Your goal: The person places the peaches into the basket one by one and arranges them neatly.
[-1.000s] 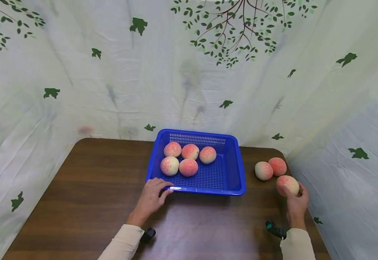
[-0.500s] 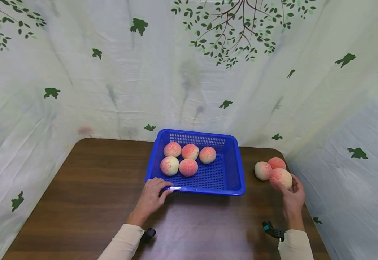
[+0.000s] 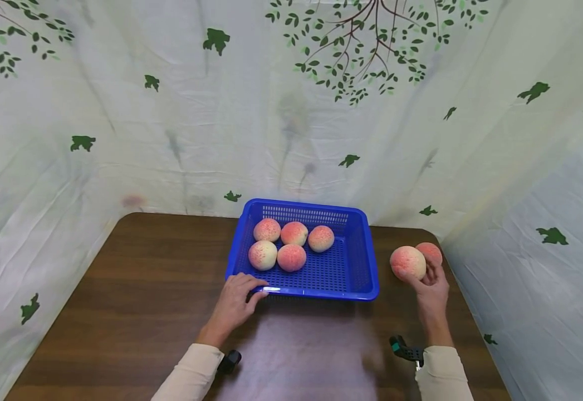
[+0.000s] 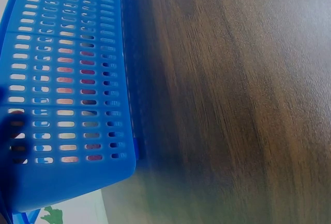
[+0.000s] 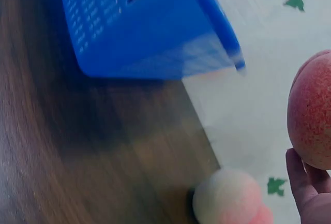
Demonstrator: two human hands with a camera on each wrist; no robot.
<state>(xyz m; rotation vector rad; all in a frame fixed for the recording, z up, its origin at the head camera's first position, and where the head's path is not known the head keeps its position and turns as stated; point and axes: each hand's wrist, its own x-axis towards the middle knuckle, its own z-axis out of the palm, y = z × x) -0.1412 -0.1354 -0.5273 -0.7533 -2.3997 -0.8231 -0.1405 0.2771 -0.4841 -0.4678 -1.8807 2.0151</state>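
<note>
My right hand (image 3: 432, 301) grips a peach (image 3: 407, 263), pink blending to cream, above the table's right side. In the right wrist view this held peach (image 5: 313, 113) hangs clear of the table. Below it lie a pale peach (image 5: 226, 198) and a pinker peach (image 3: 430, 252); the held one hides the pale peach in the head view. With fingers over the rim and thumb in front, my left hand (image 3: 236, 303) holds the near left edge of a blue plastic basket (image 3: 341, 296). Several peaches, one of them a cream-pink peach (image 3: 263, 255), sit in the basket's left and middle.
The brown wooden table (image 3: 136, 312) has rounded far corners. A white cloth with leaf prints (image 3: 171, 128) hangs behind it and along both sides. Bare slotted floor shows in the basket's right part. Each wrist wears a small black device (image 3: 406, 351).
My right hand has lifted the peach and carried it left, now over the pale peach. My left hand and the basket keep their places.
</note>
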